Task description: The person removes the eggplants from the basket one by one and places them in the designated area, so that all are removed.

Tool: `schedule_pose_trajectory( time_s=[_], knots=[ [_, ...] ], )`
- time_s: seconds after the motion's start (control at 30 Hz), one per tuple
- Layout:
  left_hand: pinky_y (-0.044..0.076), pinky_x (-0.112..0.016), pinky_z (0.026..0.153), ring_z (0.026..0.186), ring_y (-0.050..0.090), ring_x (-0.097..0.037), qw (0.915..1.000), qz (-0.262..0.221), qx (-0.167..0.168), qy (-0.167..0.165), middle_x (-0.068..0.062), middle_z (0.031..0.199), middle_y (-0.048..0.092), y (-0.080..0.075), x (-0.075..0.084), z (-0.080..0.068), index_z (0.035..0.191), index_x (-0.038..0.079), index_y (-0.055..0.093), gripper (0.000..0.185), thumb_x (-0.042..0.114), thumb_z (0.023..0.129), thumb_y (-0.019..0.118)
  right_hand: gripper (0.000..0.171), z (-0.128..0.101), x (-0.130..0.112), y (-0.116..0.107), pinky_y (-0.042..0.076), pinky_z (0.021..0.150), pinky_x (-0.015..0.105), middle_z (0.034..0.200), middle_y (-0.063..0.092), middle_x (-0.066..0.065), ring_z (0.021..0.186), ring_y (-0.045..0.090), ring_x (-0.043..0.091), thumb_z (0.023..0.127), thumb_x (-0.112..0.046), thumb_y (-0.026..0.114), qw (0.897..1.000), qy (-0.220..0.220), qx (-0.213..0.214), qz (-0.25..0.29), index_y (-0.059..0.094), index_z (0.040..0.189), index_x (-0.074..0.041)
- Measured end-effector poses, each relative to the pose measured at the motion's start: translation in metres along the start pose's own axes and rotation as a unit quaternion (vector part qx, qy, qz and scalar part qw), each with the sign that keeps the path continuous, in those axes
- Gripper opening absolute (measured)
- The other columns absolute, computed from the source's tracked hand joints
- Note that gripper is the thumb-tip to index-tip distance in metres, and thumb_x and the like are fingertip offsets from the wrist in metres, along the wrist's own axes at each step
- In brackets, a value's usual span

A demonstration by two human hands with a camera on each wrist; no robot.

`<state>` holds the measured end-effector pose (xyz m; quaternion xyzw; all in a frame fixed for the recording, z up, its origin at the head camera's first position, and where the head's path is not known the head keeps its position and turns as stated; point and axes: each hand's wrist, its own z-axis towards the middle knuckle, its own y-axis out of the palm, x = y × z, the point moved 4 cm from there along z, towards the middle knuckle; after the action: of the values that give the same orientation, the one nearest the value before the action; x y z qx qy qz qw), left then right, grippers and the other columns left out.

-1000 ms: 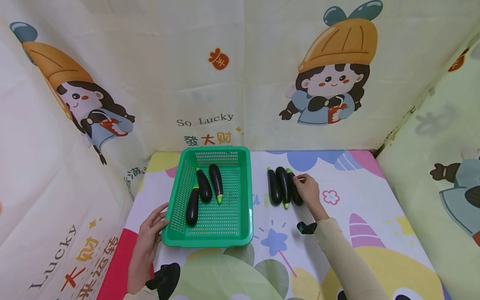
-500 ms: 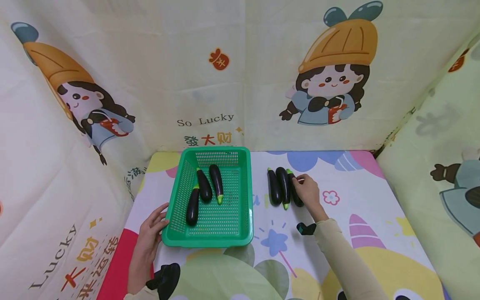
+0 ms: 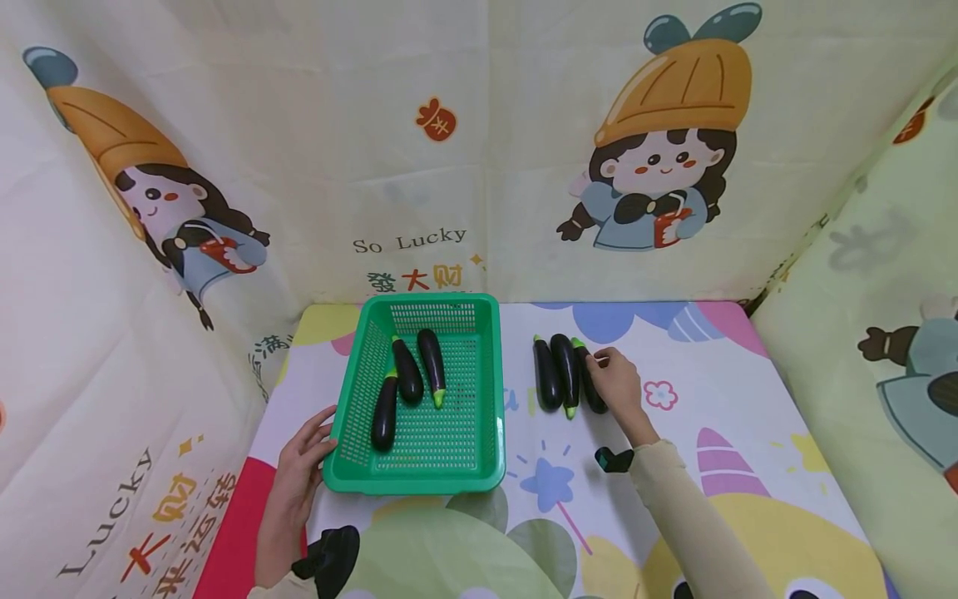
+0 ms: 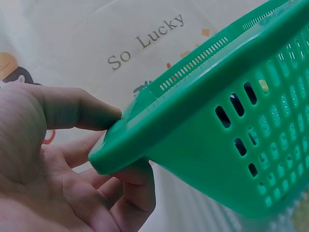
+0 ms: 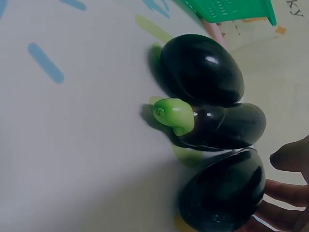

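Eggplant (image 3: pixel 590 384), rightmost of three lying side by side past the desk's (image 3: pixel 718 433) middle, toward the far edge; gripped by right hand (image 3: pixel 618 384), fingers (image 3: pixel 599 360) curled over its right flank. Middle eggplant (image 3: pixel 565 370) and left eggplant (image 3: pixel 546 374) touching alongside.

Right wrist view: same trio end-on, stacked close; held one lowest in frame (image 5: pixel 224 195), fingertips (image 5: pixel 282 193) wrapped beneath it, thumb above. Green stem cap (image 5: pixel 175 114) of middle one pointing at the camera, seen from the head only as a small green tip.

Green basket (image 3: pixel 419 478) left of the trio, near desk's left edge, holding three more eggplants (image 3: pixel 407 372). Left hand (image 3: pixel 295 470) at its near left corner. Left wrist view alone shows the grip: thumb on top of the rim (image 4: pixel 159 125), fingers (image 4: pixel 137 193) curled beneath. Basket contents hidden from that view.
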<state>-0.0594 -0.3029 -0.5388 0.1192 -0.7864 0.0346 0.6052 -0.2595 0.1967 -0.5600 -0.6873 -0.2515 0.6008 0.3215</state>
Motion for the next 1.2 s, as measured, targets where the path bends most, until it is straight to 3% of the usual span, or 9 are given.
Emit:
schedule_pose_trajectory(
  time_s=[0.43,0.7,1.2],
  knots=[
    [0.060,-0.023,0.089,0.103,0.075,-0.005,1.0000,0.000,0.000,-0.001,0.015,0.119,0.069,0.000,0.000,0.000,0.161,0.008,0.034,0.064,0.013,0.104,0.061,0.035,-0.011,-0.006,-0.011,0.055,0.079,0.050,0.118,0.074,0.024,0.101,0.071,0.041,0.103,-0.029,0.060,0.999,-0.022,0.034,-0.002,0.068,0.121,-0.001],
    [0.061,-0.023,0.088,0.103,0.075,-0.005,0.9999,-0.007,-0.007,0.003,0.012,0.119,0.070,-0.001,0.000,0.002,0.160,0.007,0.035,0.060,0.011,0.105,0.058,0.037,-0.012,-0.001,-0.011,0.055,0.084,0.053,0.121,0.072,0.026,0.106,0.069,0.043,0.100,-0.029,0.063,1.000,-0.022,0.002,-0.014,0.067,0.122,0.001],
    [0.060,-0.022,0.088,0.104,0.073,-0.004,1.0000,-0.001,-0.007,0.003,0.013,0.120,0.069,0.000,0.000,0.002,0.160,0.008,0.035,0.061,0.010,0.104,0.059,0.039,-0.006,0.013,-0.007,0.054,0.085,0.041,0.125,0.070,0.027,0.111,0.067,0.040,0.101,-0.030,0.065,0.996,0.041,-0.035,0.065,0.067,0.126,-0.001]
  ],
)
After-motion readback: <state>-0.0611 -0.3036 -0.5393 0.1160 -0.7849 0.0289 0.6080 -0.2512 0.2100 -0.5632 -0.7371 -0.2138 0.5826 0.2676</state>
